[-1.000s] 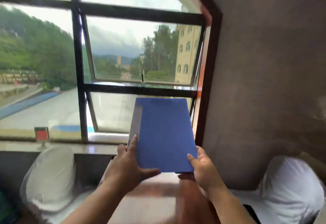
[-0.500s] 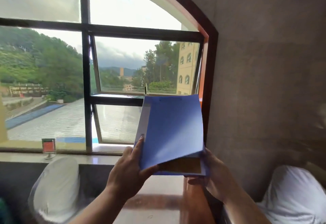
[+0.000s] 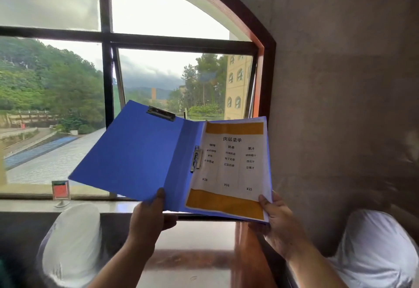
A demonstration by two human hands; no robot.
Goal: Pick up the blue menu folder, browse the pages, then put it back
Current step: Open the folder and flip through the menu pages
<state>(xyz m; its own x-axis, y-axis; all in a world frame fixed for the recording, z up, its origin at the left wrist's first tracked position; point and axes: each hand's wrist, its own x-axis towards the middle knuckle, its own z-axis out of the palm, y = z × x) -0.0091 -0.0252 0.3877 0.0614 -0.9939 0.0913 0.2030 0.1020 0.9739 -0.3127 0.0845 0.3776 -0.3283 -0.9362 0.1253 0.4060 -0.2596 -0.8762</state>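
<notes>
- Head view: we hold the blue menu folder (image 3: 145,156) open in the air before the window (image 3: 106,72), above the table (image 3: 192,242). Our left hand (image 3: 148,222) grips the lower edge of the open cover; our right hand (image 3: 277,224) grips the bottom corner under the menu page (image 3: 231,169).
- We judge browsing has begun; next the right hand must lift that page at its edge.
- Half a second ago the cover was only partly raised; now it lies spread wide.

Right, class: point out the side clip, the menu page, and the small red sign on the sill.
side clip (image 3: 196,159), head view, on its metal bar.
menu page (image 3: 229,169), head view, on its white middle.
small red sign (image 3: 60,189), head view, on its red face.
</notes>
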